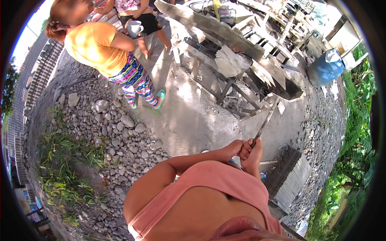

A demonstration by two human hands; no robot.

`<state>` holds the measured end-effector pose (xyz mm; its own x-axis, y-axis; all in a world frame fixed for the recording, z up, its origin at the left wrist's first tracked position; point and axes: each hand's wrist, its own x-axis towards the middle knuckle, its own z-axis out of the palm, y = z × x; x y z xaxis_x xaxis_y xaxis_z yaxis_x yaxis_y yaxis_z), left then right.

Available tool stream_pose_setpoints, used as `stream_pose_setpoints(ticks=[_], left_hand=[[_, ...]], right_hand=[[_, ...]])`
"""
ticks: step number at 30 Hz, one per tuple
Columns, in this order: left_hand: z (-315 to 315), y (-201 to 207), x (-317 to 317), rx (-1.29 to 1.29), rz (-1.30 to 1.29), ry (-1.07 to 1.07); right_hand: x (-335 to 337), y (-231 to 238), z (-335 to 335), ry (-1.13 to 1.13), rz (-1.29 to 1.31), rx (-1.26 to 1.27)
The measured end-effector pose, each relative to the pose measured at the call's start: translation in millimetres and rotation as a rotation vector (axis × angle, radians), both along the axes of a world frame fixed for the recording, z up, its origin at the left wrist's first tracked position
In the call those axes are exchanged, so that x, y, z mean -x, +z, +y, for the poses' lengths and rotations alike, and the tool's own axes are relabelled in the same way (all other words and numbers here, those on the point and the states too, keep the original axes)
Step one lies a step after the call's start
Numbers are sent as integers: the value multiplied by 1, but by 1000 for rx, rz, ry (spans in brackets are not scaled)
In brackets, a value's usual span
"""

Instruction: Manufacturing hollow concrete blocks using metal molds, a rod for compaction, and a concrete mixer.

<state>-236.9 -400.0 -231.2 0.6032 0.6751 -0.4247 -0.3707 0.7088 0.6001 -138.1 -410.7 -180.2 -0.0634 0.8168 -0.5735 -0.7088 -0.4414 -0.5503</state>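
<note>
Close in front of my chest, my left hand (234, 149) and my right hand (254, 152) are together, closed around the near end of a long, thin, dark rod (266, 124). The rod slants away and up to the right. Its far tip comes close to the end of a worn wooden structure (281, 80); whether the two touch I cannot tell. Part of the rod's near end is hidden by my fingers. A small pale flat piece (281, 108) lies on the ground beside the far tip.
A stack of grey slabs (291, 176) stands to my right, and a blue barrel (326, 68) farther off. Loose stones (124, 132) and grass (72, 160) cover the left. A person in a yellow shirt (96, 46) stands far left, near another person by a white cup (134, 28).
</note>
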Motion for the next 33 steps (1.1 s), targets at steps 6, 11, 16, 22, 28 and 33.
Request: stream_pose_setpoints(ticks=[6,11,16,22,28,33], left_hand=[[3,-1,6,7,48,9],[5,-4,4,-37,84,9],[7,-5,2,16,90,-27],[7,-5,3,49,74,-20],[2,-13,0,40,18,-84],[0,-3,-12,-4,62,-114]], right_hand=[[7,3,3,28,-43,-38],[5,-1,2,2,-30,-42],[5,7,0,-7,-36,-17],[5,11,0,31,-62,2],[1,7,-7,10,-84,28],[-11,4,-12,13,-120,46]])
